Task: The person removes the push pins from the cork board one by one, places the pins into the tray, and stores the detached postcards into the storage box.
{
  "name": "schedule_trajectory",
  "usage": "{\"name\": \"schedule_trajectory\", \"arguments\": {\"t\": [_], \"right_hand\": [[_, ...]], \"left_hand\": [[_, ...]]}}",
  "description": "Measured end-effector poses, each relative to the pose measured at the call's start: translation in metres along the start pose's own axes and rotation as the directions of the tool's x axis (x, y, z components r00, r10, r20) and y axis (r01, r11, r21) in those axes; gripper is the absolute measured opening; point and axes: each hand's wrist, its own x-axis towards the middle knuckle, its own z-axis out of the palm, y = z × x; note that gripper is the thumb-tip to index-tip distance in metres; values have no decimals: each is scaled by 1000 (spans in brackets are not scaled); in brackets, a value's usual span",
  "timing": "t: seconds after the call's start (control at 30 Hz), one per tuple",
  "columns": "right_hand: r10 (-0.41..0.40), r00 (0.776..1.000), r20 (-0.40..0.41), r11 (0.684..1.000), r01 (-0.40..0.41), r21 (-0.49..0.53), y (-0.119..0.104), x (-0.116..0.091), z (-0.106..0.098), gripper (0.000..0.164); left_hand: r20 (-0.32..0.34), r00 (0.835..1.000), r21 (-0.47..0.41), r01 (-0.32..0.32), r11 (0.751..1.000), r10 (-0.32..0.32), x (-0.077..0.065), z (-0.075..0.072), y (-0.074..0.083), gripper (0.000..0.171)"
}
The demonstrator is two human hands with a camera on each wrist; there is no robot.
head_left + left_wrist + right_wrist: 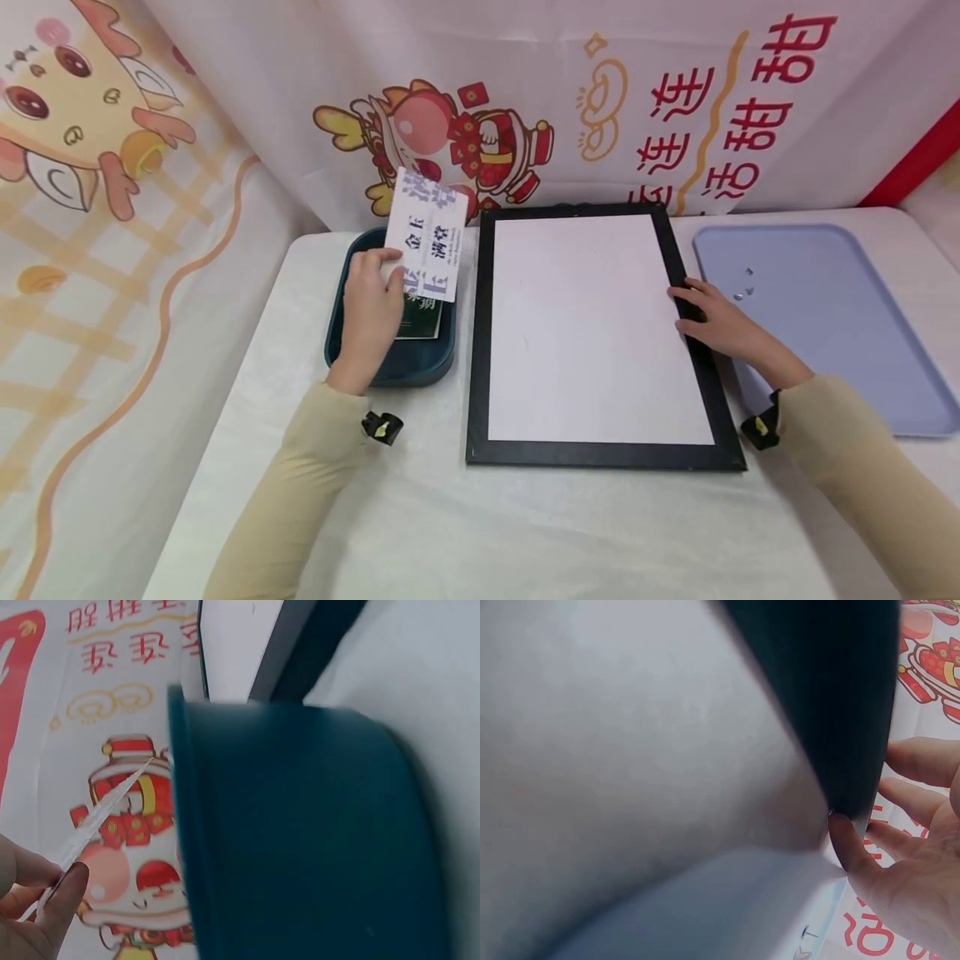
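Over the teal bin (427, 367), my left hand (371, 300) pinches a white card (435, 225) printed with blue-purple patterns and Chinese characters. The left wrist view shows this card (105, 810) nearly edge-on between thumb and fingers. Inside the bin, partly covered by the card, lies a dark green card or booklet (420, 325) with pale characters. My right hand (720, 321) holds the right edge of a black-framed white board (592, 333). Seen from the right wrist, fingers lie over the dark frame (825, 697) while the thumb touches its lower edge.
A pale blue tray (840, 333) stands to the right, with several small shiny bits (742, 296) on it. White cloth covers the table (585, 525). A printed curtain (525, 50) hangs behind, and a patterned sheet (112, 333) rises at the left.
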Motion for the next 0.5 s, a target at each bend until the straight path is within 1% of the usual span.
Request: {"name": "schedule_trajectory", "arguments": {"t": [0.1, 0.27, 0.4, 0.5], "right_hand": [[0, 1000, 0, 1000, 0, -2, 0, 0, 0, 59], [-1, 1000, -1, 1000, 1, -2, -1, 0, 0, 59], [-1, 1000, -2, 1000, 1, 1, 0, 0, 0, 59], [2, 1000, -1, 1000, -2, 1, 0, 1, 1, 59]], "left_hand": [[-1, 999, -3, 43, 999, -43, -1, -3, -10, 30], [11, 996, 30, 83, 996, -83, -5, -3, -25, 29], [41, 991, 83, 123, 989, -127, -6, 0, -36, 29], [80, 983, 123, 156, 980, -167, -5, 2, -43, 29]]}}
